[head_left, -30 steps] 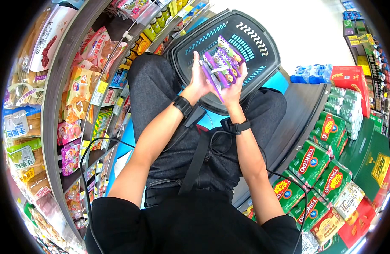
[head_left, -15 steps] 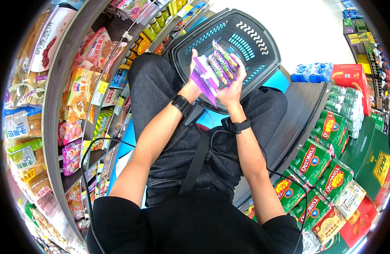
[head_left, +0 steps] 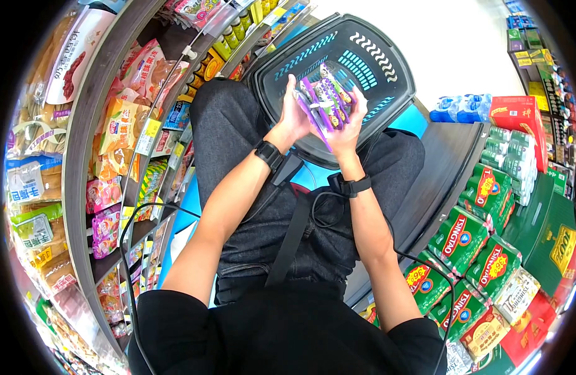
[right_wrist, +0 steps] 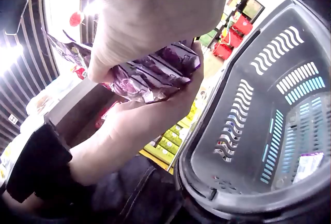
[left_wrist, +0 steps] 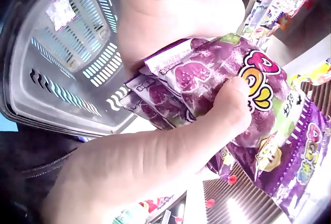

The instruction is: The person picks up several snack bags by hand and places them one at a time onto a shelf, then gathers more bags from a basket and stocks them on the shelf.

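Observation:
Several purple gummy candy packets (head_left: 330, 106) with grape pictures stand in a stack between my two hands, over a black shopping basket (head_left: 276, 94). My left hand (head_left: 292, 117) grips the stack from its left side. In the left wrist view its thumb lies across the front of the nearest packet (left_wrist: 217, 71). On the other side my right hand (head_left: 347, 132) holds the same stack, fingers curled round the edges. The right wrist view shows the crinkled packet edges (right_wrist: 155, 74) between thumb and fingers. One small light packet (left_wrist: 61, 12) lies on the basket's floor.
Shelves of bagged snacks (head_left: 122, 125) rise close on the left. Green beer packs (head_left: 456, 231) are stacked on the right beside a dark shelf ledge (head_left: 447, 150). The basket stands in front of my crossed legs (head_left: 222, 125). A black cable (head_left: 128, 250) loops past the left arm.
Half a second ago the nearest packet was tilted left, away from the others, showing its flat side. Now it is back upright against the stack. Both hands stay over the basket.

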Demonstrator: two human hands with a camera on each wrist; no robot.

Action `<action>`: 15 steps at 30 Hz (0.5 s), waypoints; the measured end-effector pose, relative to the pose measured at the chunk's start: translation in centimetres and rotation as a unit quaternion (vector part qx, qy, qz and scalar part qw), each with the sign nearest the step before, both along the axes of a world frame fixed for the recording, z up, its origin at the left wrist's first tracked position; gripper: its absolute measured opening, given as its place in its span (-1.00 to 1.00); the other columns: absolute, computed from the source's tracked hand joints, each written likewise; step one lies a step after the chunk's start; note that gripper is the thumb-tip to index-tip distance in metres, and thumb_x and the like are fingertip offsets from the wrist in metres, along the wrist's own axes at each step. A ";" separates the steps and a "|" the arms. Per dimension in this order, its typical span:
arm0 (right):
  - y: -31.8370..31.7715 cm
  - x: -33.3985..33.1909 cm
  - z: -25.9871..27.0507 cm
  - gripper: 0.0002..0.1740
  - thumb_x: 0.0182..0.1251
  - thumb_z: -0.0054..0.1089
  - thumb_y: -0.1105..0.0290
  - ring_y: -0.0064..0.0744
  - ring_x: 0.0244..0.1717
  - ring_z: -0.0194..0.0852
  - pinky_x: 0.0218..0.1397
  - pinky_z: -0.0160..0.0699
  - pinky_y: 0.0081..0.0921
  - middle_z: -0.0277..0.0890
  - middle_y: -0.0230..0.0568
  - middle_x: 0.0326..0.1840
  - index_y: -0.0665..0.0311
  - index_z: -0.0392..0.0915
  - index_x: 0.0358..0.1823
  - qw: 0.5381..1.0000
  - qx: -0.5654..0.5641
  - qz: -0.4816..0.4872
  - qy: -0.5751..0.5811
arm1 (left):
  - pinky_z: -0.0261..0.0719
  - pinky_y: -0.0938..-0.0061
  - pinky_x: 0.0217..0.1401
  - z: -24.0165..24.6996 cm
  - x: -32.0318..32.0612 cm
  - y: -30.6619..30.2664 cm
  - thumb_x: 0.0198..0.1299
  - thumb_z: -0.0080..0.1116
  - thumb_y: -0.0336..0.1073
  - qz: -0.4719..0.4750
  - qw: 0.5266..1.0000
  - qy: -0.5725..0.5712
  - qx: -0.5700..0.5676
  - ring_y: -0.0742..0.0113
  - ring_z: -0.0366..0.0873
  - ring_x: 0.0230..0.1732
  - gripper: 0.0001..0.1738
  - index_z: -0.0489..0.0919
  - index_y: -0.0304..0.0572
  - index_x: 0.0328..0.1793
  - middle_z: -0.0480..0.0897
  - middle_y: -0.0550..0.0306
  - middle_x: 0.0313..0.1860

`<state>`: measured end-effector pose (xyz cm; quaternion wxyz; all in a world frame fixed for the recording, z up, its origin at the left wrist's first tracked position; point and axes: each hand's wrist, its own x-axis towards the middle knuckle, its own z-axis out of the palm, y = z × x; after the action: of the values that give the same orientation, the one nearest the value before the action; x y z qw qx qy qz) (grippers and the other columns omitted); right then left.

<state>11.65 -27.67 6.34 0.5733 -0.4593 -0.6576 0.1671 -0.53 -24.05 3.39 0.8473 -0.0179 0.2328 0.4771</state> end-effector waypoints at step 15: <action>0.7 -0.1 0.2 -0.06 -0.20 0.63 0.35 0.04 0.27 0.36 0.23 0.47 -0.21 0.21 0.17 0.34 0.23 0.24 0.26 0.997 0.040 0.064 0.036 | 0.39 0.00 0.37 1.6 0.0 -0.4 0.19 -0.47 0.62 -0.033 0.999 0.011 0.006 -0.03 0.46 0.27 0.06 0.37 -0.17 0.39 0.49 -0.13 0.26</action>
<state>11.56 -26.99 6.52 0.6021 -0.3868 -0.6710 0.1937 -0.55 -24.43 4.95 0.8601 0.0005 0.2399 0.4503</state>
